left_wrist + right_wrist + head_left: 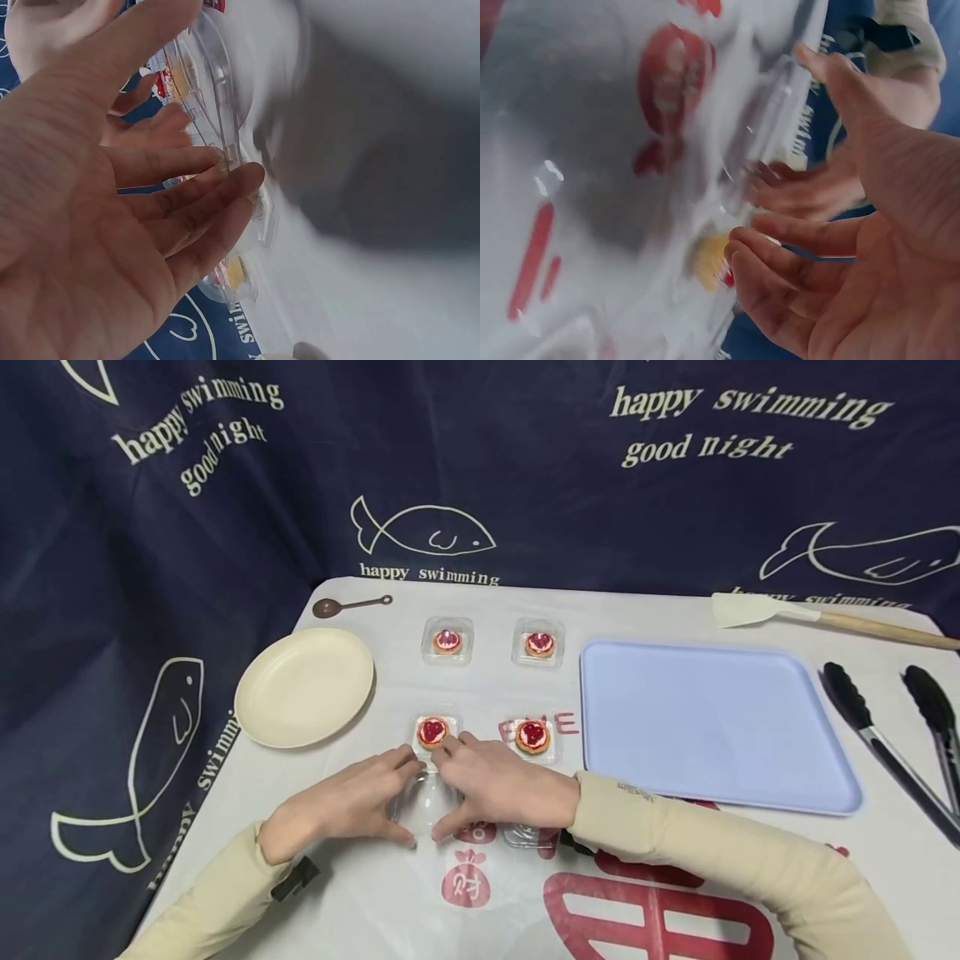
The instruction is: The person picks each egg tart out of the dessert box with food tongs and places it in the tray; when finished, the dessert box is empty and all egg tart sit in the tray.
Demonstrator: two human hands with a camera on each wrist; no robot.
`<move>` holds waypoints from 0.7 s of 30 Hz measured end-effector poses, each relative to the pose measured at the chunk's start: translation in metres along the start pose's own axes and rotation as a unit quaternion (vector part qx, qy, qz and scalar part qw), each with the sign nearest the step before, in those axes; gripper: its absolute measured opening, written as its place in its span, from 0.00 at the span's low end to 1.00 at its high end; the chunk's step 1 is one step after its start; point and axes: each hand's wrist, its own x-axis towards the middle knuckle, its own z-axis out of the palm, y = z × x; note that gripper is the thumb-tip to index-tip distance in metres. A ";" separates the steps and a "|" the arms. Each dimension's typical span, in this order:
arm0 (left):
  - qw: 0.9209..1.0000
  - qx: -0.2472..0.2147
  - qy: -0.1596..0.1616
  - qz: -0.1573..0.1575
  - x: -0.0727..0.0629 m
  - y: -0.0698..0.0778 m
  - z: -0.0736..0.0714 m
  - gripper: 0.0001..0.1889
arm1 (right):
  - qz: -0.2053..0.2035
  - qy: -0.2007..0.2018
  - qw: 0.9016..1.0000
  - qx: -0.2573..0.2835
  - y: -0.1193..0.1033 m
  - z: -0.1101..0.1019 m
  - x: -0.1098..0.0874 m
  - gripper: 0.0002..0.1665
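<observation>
Both hands are at a clear plastic box (428, 802) whose near part lies between them. Its far part holds a small tart (432, 732) with a red heart-shaped topping. My left hand (347, 797) is on the left side, fingers nearly straight; in the left wrist view its fingertips (247, 178) meet the clear plastic edge. From the right, my right hand (498, 781) reaches over the box with fingers by the tart and thumb toward the near edge. In the right wrist view its fingers (780, 277) are loosely bent, and the plastic is blurred.
More boxed tarts stand around: one (532, 737) to the right, two (447, 642) (539, 644) farther back. A cream plate (303, 689) and brown spoon (348, 606) lie left. A blue tray (705, 727), spatula (757, 609) and black-ended tongs (885, 752) lie right.
</observation>
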 end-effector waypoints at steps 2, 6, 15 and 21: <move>1.000 0.011 0.003 0.002 0.000 0.001 0.001 0.40 | 0.013 0.013 0.999 0.030 0.004 -0.007 -0.003 0.43; 0.999 0.028 0.015 0.008 0.000 0.001 0.002 0.44 | 0.051 0.040 0.994 0.087 0.020 -0.027 -0.009 0.36; 0.997 -0.014 0.066 0.022 -0.002 -0.003 -0.013 0.38 | 0.108 0.138 0.973 0.152 0.098 -0.062 -0.034 0.26; 0.993 -0.054 0.103 0.034 0.023 0.000 -0.037 0.25 | 0.169 0.172 0.955 0.171 0.149 -0.068 -0.044 0.22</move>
